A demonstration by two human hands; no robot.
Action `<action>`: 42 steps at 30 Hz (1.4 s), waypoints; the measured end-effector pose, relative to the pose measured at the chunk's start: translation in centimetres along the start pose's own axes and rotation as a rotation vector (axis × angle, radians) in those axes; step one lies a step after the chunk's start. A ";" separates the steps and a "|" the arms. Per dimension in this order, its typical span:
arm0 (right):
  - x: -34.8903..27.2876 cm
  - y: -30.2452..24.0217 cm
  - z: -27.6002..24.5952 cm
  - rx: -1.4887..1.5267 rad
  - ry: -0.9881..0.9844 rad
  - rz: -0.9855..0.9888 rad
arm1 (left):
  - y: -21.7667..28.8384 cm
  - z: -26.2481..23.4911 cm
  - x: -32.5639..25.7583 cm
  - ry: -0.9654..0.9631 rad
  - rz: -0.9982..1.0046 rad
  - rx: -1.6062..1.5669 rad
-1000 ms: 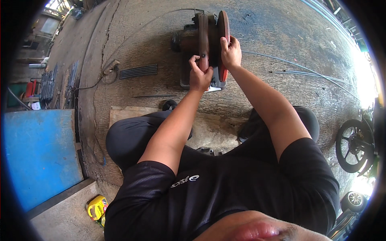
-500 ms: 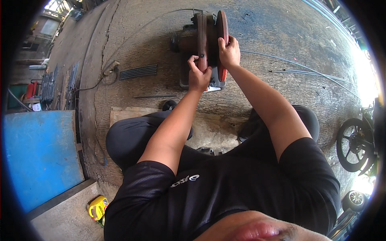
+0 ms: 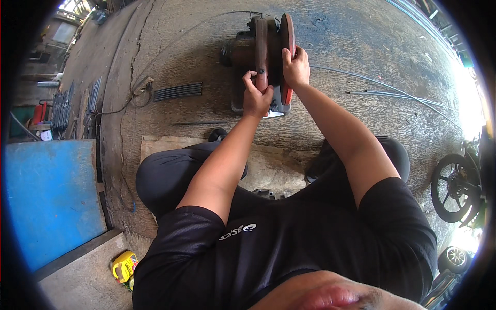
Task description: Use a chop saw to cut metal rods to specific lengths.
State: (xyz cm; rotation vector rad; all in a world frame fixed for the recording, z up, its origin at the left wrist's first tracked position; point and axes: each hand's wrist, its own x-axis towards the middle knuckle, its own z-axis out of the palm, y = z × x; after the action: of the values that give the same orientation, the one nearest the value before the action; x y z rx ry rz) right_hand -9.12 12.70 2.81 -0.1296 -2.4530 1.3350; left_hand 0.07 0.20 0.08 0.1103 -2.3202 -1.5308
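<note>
- Floor (image 3: 330,116) in the head view is carrying the cutting machine (image 3: 243,51), which is standing toward the far edge, beyond our folded knees.
- Our left hand (image 3: 256,102) is grasping the near end of the reddish-brown handle (image 3: 261,51), fingers curling around it, above the front edge of the base plate (image 3: 281,109).
- Our right hand (image 3: 295,71) is lying against the upright reddish disc (image 3: 288,37), thumb at the rim and fingers over the outer side; whether it is clamping or only resting, we cannot tell.
- In our judgement, we are working best when the left hand is steadying the handle, so the machine is not rocking while the right is touching the disc.
- With bare fingers lying at the rim, we are wanting any power cut; the view is not showing us whether it is.
- We are wanting light, even pressure on the disc, since pushing sideways could be straining it.
- A row of dark bars (image 3: 178,91) is lying off the base plate's left edge, and a single thin rod (image 3: 199,123) is lying nearer us, off its front left corner; both are sitting clear of our wrists.
</note>
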 end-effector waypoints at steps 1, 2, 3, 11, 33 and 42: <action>0.0 0.0 0.0 0.002 0.001 0.002 | 0.0 0.0 0.0 0.000 0.000 0.000; 0.0 0.1 0.0 0.004 0.002 0.004 | 0.0 0.1 0.0 0.005 0.021 -0.004; 0.0 0.1 0.0 0.005 0.003 0.004 | -0.1 0.1 0.0 0.010 0.041 -0.008; 0.1 0.3 0.1 0.003 0.005 0.001 | 0.0 0.0 0.0 0.003 0.020 0.008; 0.1 0.4 0.3 -0.021 0.022 -0.027 | 0.2 0.0 0.0 0.003 0.037 -0.027; 0.1 0.4 0.3 -0.004 0.032 -0.025 | 0.4 0.0 0.0 0.000 0.032 -0.025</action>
State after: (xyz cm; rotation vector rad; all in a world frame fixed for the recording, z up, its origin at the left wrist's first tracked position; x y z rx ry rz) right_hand -9.33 12.73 2.40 -0.1204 -2.4230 1.3079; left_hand 0.14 0.35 0.40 0.0664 -2.2904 -1.5439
